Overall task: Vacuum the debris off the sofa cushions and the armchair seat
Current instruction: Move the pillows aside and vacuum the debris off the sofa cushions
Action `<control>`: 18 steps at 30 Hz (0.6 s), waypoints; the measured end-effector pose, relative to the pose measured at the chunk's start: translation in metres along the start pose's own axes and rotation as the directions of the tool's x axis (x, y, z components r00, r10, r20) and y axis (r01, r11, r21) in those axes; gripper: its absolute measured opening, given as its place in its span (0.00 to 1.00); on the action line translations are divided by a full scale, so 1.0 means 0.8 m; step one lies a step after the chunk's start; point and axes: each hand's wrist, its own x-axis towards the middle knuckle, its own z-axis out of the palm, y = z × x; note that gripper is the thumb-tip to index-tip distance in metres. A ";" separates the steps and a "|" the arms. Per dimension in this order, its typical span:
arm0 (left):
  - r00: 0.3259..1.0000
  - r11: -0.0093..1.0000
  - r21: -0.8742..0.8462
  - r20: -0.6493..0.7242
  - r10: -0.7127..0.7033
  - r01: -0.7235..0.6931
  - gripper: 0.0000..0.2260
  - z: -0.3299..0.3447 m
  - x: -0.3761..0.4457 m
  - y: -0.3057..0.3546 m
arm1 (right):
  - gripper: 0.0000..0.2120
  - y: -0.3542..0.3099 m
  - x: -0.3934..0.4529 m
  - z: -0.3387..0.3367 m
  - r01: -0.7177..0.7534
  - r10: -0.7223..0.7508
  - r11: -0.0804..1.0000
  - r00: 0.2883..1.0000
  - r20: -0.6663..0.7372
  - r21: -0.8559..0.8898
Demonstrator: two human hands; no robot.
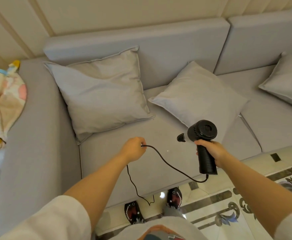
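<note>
The person stood at the front edge of a grey sofa (38, 135), both bare forearms reaching out over the seat cushion (117, 153). The right hand (211, 150) was wrapped tightly around the ribbed black handle of a handheld vacuum (202, 134), fingers closed all the way round the grip — the round motor housing sat above the fist and the short nozzle pointed left, held in the air above the cushion and not touching the fabric. A thin black power cord (167, 163) left the bottom of the handle, looped up across the cushion and ran into the left hand (134, 149), which was closed in a loose fist pinching the cord; from there the cord dropped down past the sofa's front edge to the tiled floor (211, 208).

A small pale speck of debris (167, 150) lay on the seat cushion between the two hands, and a few fainter flecks showed farther back near the pillows. Two grey throw pillows rested on this cushion — the left pillow (100, 94) propped against the backrest, the middle pillow (199, 96) lying tilted beside it. A third pillow (285, 80) sat on the neighbouring cushion at the right. A patterned cloth (3, 101) lay beyond the sofa's left arm. The person's beaded slippers (133, 212) showed on the floor just in front of the sofa.
</note>
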 end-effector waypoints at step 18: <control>0.986 0.987 -0.031 0.070 -0.152 0.155 0.10 0.053 0.013 0.019 | 0.10 -0.003 0.065 -0.005 -0.031 0.043 0.980 0.997 0.058 -0.196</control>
